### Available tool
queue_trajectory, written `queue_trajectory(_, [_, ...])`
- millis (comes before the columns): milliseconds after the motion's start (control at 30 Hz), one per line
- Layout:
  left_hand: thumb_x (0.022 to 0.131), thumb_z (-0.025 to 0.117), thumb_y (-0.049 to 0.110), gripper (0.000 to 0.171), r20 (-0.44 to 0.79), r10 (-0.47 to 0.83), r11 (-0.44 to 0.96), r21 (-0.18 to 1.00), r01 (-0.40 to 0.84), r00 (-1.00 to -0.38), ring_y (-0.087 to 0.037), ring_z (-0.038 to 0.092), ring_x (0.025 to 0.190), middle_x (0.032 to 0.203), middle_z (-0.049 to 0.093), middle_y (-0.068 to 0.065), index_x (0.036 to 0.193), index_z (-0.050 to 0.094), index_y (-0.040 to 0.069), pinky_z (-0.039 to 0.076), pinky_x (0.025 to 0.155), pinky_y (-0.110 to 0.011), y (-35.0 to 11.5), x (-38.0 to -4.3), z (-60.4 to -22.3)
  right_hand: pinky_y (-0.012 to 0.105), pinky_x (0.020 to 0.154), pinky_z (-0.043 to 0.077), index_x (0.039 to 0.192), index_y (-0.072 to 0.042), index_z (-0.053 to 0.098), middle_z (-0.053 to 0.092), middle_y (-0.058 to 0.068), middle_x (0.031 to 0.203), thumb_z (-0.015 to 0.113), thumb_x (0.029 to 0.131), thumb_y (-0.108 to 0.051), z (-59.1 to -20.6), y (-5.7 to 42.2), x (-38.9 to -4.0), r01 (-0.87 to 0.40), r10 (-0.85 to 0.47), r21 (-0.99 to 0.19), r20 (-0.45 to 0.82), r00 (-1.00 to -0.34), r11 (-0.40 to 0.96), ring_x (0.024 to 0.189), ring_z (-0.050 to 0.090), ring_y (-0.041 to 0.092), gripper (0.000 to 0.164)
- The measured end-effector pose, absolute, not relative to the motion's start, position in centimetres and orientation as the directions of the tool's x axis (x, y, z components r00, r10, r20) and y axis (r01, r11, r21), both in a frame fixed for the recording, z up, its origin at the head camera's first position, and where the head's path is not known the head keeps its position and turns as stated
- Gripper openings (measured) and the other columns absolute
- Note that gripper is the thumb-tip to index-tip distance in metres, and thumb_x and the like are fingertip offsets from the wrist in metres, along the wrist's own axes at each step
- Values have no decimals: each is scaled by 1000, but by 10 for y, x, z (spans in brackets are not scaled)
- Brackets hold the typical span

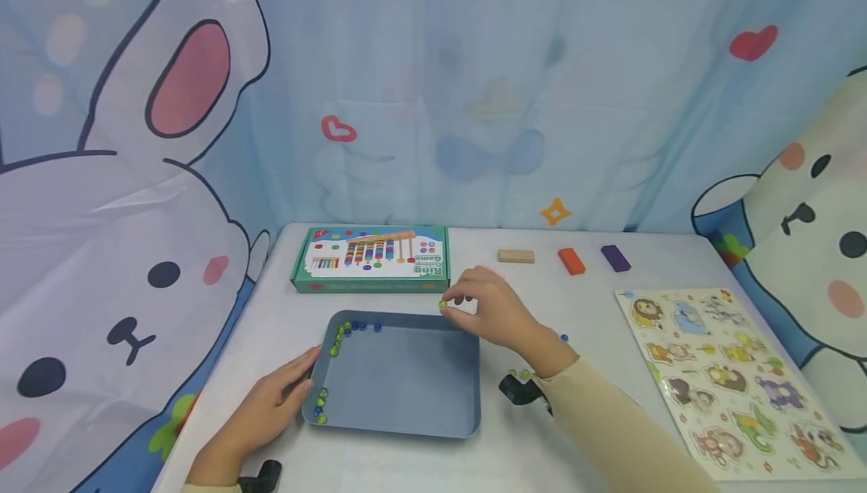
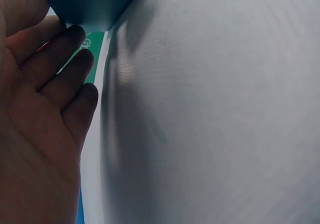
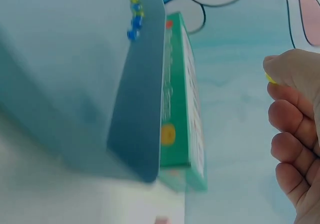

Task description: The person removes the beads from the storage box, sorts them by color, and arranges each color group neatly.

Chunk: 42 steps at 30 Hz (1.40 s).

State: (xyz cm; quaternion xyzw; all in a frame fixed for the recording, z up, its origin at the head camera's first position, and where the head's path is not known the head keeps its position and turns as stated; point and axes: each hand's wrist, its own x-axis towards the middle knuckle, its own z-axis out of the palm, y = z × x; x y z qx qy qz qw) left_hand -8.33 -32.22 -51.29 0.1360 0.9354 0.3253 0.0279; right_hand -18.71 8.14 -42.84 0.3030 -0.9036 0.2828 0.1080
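My right hand pinches a small yellow-green marble between thumb and fingertips, above the far right rim of the grey-blue tray. In the right wrist view, only a sliver of the marble shows between the fingertips. At the tray's left edge, my left hand rests against the side, its fingers loosely extended in the left wrist view. Green marbles and blue marbles line the tray's far left corner. More marbles sit in a short row near the front left corner.
Behind the tray lies a green game box. A tan block, an orange block and a purple block lie at the back. An animal puzzle board lies right. Loose marbles are beside the right forearm.
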Motion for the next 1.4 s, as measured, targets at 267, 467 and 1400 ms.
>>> queue_trajectory(267, [110,56,32,53,56,285,727,638,254,-957,-27,45,150,164,47,-3,160,45,19,20,114,-2,-324,-82,-514,33,75,59,98,-21,81,69,-5,87,88,86,-23,-436,125,-175,-524,-398,-445,350,-848,726,89,60,15,14])
queue_trajectory(467, [110,56,33,52,48,282,722,647,245,-958,-27,45,151,164,46,-3,160,45,21,20,114,-2,-324,-83,-516,31,73,57,98,-22,81,67,-9,87,88,85,-23,-446,153,-160,-452,-347,-437,302,-888,777,90,59,13,15])
queue_trajectory(1400, [110,56,33,53,45,277,715,658,237,-960,-30,44,150,165,46,-5,160,45,18,17,112,2,-323,-81,-515,22,72,51,92,-28,79,59,-19,81,88,83,-22,-503,217,-116,-341,-326,-395,106,-939,853,80,50,2,14])
